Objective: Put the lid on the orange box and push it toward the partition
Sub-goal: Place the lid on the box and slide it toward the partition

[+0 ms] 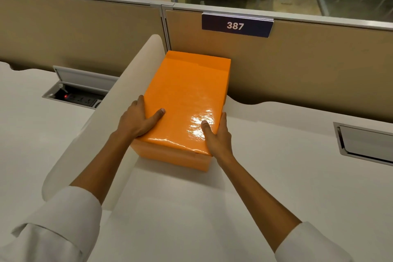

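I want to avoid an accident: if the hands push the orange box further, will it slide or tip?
The orange box probably slides, not tips: it lies long and low on the smooth white desk. Its glossy lid may be slippery under the fingers.

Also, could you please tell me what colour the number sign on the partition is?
The sign is dark navy blue with white digits reading 387, seen clearly in the head view.

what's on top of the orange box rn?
The glossy lid covers the orange box, with left hand and right hand gripping its near corners. Contents hidden.
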